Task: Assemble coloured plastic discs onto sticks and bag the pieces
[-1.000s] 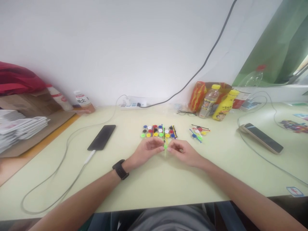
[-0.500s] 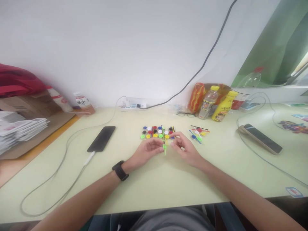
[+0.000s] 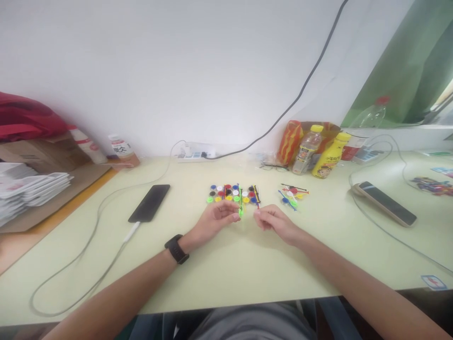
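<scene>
My left hand (image 3: 220,219) is closed, pinching a small bright green plastic piece (image 3: 241,213) between thumb and fingertips. My right hand (image 3: 276,223) is also closed, its thumb and index finger pressed together on the end of a thin reddish stick (image 3: 258,206). Just beyond both hands lies a close group of small round discs (image 3: 229,192) in blue, white, red, black, yellow and green. Thin coloured sticks (image 3: 255,192) lie across the group. To the right is a looser pile of discs and sticks (image 3: 292,194).
A phone (image 3: 150,203) with a charging cable lies at left, another phone (image 3: 385,204) at right. Bottles (image 3: 329,156) and a patterned bag (image 3: 289,141) stand by the wall near a power strip (image 3: 194,156). White trays (image 3: 46,189) are stacked at far left.
My right hand has drawn back slightly towards me, and its outstretched index finger has closed into a pinch. The left hand still holds the green piece, raised slightly.
</scene>
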Demonstrator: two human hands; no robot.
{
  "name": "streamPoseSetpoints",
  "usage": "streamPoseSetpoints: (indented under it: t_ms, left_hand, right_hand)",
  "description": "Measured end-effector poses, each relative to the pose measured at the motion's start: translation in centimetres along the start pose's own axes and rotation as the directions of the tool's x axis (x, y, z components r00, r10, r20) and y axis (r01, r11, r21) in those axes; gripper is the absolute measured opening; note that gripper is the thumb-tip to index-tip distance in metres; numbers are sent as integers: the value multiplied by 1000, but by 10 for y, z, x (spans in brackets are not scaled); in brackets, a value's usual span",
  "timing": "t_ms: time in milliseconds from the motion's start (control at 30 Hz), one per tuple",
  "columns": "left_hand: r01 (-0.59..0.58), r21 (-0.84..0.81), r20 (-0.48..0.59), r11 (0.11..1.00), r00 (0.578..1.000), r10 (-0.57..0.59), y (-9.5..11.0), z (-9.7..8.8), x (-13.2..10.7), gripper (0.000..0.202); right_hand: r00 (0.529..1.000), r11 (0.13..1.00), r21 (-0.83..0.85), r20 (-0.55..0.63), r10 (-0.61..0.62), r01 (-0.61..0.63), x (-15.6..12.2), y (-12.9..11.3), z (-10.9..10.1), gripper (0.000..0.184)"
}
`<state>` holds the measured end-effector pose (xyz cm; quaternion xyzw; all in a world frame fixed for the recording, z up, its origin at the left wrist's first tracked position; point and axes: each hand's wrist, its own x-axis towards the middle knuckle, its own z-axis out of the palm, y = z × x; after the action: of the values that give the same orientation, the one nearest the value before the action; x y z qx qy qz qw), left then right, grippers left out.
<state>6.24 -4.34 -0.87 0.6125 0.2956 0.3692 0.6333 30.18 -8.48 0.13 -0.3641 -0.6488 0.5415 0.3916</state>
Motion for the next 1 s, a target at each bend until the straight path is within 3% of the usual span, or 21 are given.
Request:
streamPoseSetpoints:
  t_ms: [133,300,533,733,867,967,1000]
  left_hand:
    - [-13,12,22,1000,1000,13,0,0,0,32]
    - [-24,44,56,999,998,22,-2,0,0,30]
    - [-30,51,134,998,991,23,3,3,-2,25]
    - [-19,54,110,998,994,13,3,3,-3,25]
    - [-1,18,72,1000,997,-1,0,2,-2,30]
    - [6,-1,38,1000,999,-6,-1,2,-1,35]
    - [10,0,26,1000,1000,-10,0,2,-1,36]
  right_hand:
    - [998,995,-95,-59,-26,20,3,5,5,47]
    - [998,986,-162,-44,-45,38,4,13,7,39]
    - [999,980,-198,-33,-36,29,4,15,8,42]
    - [994,970,-236,-85,-75,53,2,11,8,45]
    - [971,975,-203,-195,-137,96,1,4,6,38]
    - [971,994,-93,-228,-74,54,1,1,3,39]
    - [982,998,-46,-183,-41,33,0,0,2,40]
